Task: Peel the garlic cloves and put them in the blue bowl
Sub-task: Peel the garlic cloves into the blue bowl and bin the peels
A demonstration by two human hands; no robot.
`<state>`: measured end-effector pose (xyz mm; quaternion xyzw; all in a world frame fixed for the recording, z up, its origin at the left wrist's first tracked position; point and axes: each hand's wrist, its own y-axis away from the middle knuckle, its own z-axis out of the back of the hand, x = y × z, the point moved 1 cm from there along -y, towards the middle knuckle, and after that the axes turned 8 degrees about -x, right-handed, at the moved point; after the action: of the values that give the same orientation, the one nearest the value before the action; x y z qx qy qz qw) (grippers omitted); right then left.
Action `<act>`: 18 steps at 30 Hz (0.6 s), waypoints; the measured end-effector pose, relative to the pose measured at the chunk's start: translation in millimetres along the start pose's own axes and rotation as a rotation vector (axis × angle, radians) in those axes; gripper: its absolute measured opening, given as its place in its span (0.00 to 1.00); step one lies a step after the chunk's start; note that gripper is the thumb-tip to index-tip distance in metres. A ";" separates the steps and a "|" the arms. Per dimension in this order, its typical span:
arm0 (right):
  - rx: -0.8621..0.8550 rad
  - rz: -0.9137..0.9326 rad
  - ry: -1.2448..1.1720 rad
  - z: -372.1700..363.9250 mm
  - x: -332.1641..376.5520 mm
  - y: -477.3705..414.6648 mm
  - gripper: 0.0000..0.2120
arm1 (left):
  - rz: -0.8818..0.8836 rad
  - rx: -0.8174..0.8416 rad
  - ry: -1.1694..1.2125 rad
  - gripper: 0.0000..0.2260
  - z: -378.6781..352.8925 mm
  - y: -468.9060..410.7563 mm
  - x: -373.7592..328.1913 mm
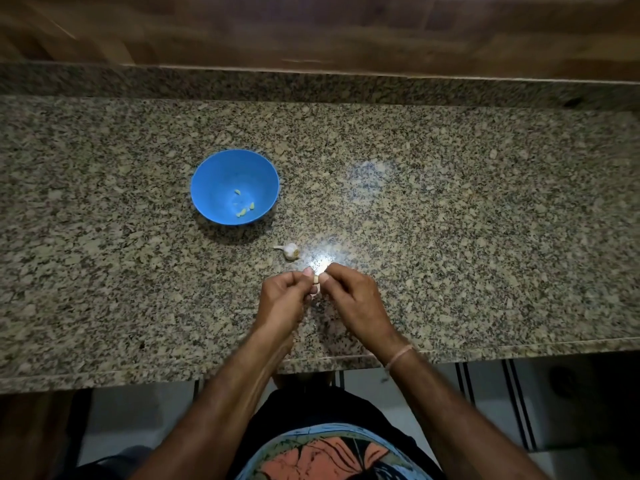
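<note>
Granite countertop point(450, 202) is carrying everything here, and the blue bowl point(234, 186) is sitting farthest left, well up and to the left of the fingertips, with a few small peeled cloves point(245, 208) lying in its bottom. Between the bowl and the fingers, the garlic bulb point(290, 250) is resting on the stone, just beyond the left thumb tip and apart from it. The left hand point(284, 299) is curling closed, its thumb and forefinger pinching the left side of a single pale clove point(316, 279), with the other fingers folding in beneath. The clove is sitting right between the two sets of fingertips, held up off the counter, and only a small sliver of it is showing. The right hand point(353, 299) is closing on the clove's right side, thumb and forefinger tips pressing against it and nearly meeting the left thumb. A thin band point(400, 356) is circling the right wrist. A bright glare on the stone is shining just beyond the fingertips.
</note>
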<state>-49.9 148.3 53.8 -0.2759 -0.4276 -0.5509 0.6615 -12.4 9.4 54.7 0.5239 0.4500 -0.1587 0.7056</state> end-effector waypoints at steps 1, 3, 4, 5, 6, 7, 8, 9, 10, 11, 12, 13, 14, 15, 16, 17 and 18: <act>0.006 -0.137 -0.173 -0.6 0.4 1.0 0.15 | -0.117 -0.003 -0.042 0.11 0.8 0.8 0.2; 0.020 -0.389 -0.470 -3.9 2.4 3.4 0.13 | -0.346 -0.021 -0.148 0.09 3.1 -0.8 2.6; 0.034 -0.487 -0.591 -6.9 4.0 4.6 0.12 | -0.422 -0.024 -0.174 0.08 4.4 -2.8 4.9; 0.037 -0.568 -0.715 -9.8 5.4 6.2 0.11 | -0.471 -0.022 -0.192 0.07 5.7 -4.5 7.2; 0.028 -0.630 -0.821 -11.2 7.9 8.8 0.11 | -0.492 -0.021 -0.204 0.08 6.0 -4.6 8.6; 0.012 -0.658 -0.866 -13.0 9.1 11.6 0.10 | -0.478 -0.018 -0.211 0.09 6.3 -3.9 9.8; -0.006 -0.618 -0.819 -14.1 9.6 15.6 0.11 | -0.409 -0.008 -0.188 0.10 6.9 -4.4 10.2; -0.024 -0.522 -0.673 -14.5 7.7 19.3 0.12 | -0.281 0.012 -0.135 0.11 7.0 -5.4 9.4; -0.045 -0.375 -0.458 -15.0 2.4 22.3 0.12 | -0.121 0.041 -0.072 0.12 7.0 -5.0 8.1; -0.072 -0.215 -0.239 -14.8 -1.5 24.5 0.13 | 0.026 0.074 -0.019 0.12 7.4 -4.8 7.6; -0.086 -0.086 -0.072 -15.5 -6.2 24.9 0.13 | 0.132 0.108 0.021 0.11 8.4 -4.9 7.3; -0.094 -0.014 0.012 -16.5 -10.4 24.0 0.13 | 0.181 0.133 0.039 0.11 9.0 -5.4 7.7; -0.102 -0.007 0.013 -17.5 -14.0 23.1 0.14 | 0.180 0.146 0.046 0.10 8.9 -5.9 7.8; -0.104 -0.079 -0.081 -17.7 -15.9 22.2 0.14 | 0.117 0.145 0.021 0.10 7.7 -5.4 7.9; -0.103 -0.202 -0.258 -17.0 -16.2 19.8 0.14 | -0.003 0.125 -0.043 0.09 5.7 -5.7 8.0; -0.086 -0.336 -0.438 -16.4 -17.6 16.6 0.14 | -0.148 0.092 -0.124 0.07 4.6 -6.3 8.9; -0.046 -0.456 -0.608 -15.2 -17.2 13.6 0.14 | -0.270 0.059 -0.187 0.05 3.6 -6.9 10.0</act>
<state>-33.4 147.3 33.0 -0.3394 -0.6421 -0.5864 0.3586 -10.1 6.0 42.8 0.4620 0.4437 -0.3133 0.7011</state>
